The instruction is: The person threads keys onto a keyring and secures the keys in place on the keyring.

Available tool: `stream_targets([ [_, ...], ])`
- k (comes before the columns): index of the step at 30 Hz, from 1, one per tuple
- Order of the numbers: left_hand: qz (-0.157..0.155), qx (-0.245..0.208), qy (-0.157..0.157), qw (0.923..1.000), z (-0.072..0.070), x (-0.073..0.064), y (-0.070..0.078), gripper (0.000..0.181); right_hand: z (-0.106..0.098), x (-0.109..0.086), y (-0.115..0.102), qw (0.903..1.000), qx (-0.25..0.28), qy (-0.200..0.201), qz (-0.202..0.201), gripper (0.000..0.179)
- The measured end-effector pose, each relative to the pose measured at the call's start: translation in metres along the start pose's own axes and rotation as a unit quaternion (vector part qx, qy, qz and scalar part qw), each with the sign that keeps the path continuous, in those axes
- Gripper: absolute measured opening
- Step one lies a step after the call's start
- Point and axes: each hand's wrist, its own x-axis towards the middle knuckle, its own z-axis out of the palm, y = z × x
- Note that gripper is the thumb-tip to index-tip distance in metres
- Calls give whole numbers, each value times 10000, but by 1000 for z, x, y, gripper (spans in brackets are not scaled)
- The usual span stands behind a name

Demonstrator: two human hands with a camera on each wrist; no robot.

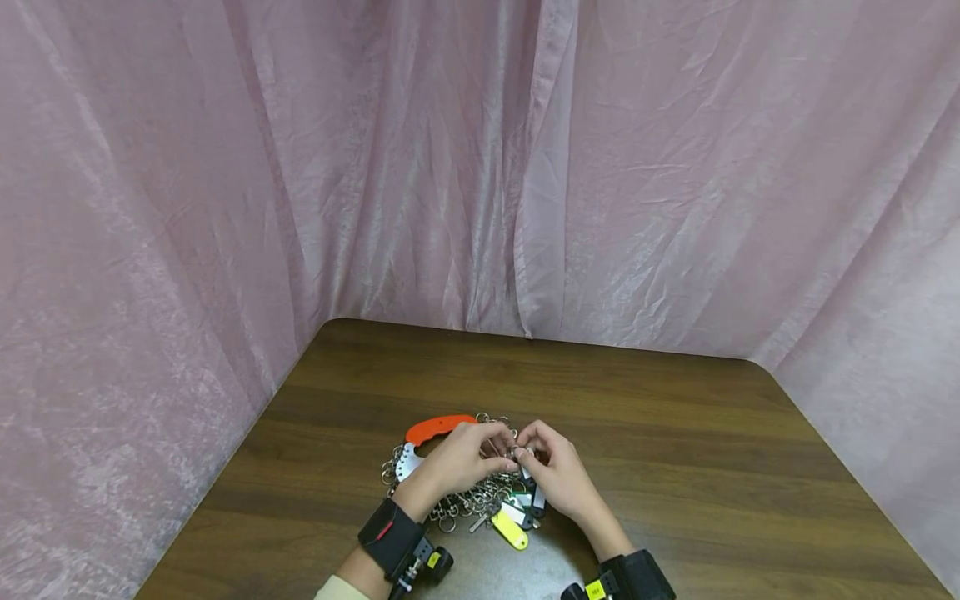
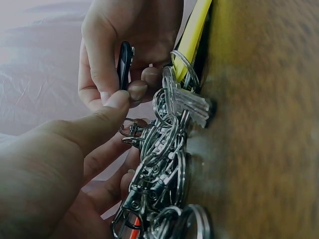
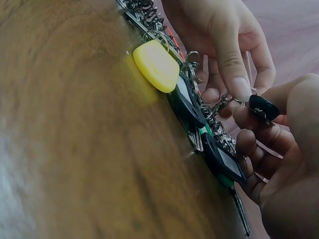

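Note:
Close over a heap of metal clasps and split rings, both hands meet fingertip to fingertip. My left hand pinches a small split ring between thumb and finger, beside a swivel clasp. My right hand pinches a black key tag right beside that ring. Under the hands lie a yellow key tag, black-framed tags with white labels, and a key. A green tag shows partly behind the black ones.
An orange handle joined to a white perforated plate lies left of the hands, with rings and clasps hanging round it. Everything sits on a brown wooden table. Pink curtains hang behind the table's far edge.

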Motion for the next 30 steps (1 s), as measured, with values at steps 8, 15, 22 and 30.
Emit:
stream_targets([
  [8, 1, 28, -38, 10000, -1, -1, 1, 13, -5, -8, -32, 9998, 56, -98, -175, 8],
  [15, -66, -45, -16, 10000, -2, 0, 2, 20, -5, -9, -39, 9998, 107, -19, -166, 8],
  [22, -56, -36, -44, 10000, -1, -1, 0, 13, -5, -10, -39, 9999, 68, -78, -84, 6],
  [30, -110, -50, -24, 9999, -2, -2, 2, 16, -5, -4, -15, 9995, 136, -245, -118, 7],
])
